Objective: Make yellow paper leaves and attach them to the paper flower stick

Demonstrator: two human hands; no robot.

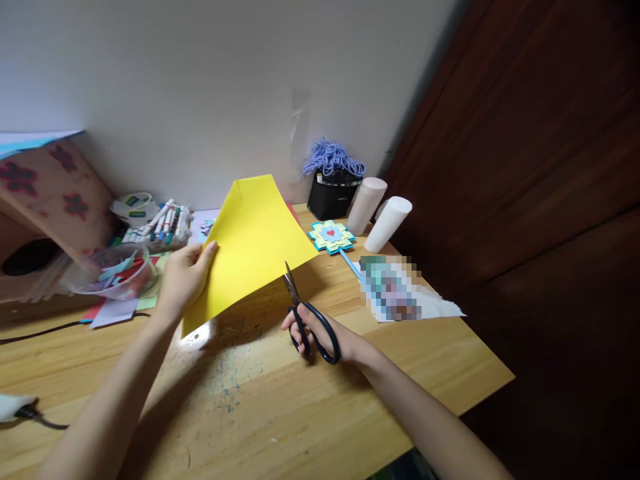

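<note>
Two bare forearms [117,387] are extending over the counter [260,420]. The left hand [187,280] is pinching a yellow sheet [255,247] by its left edge, thumb in front, fingers hidden behind, seemingly so that the opposite side is hanging free. The sheet is tilting above the counter; whether its lowest corner is touching, I cannot tell. Apart from the left, the right hand [317,330] is gripping black scissors [294,292] by the handles, probably to aim them: their tips are pointing at the sheet's lower edge, contact unclear. A clear bowl [113,292] is holding scraps, likely to gather them together.
</note>
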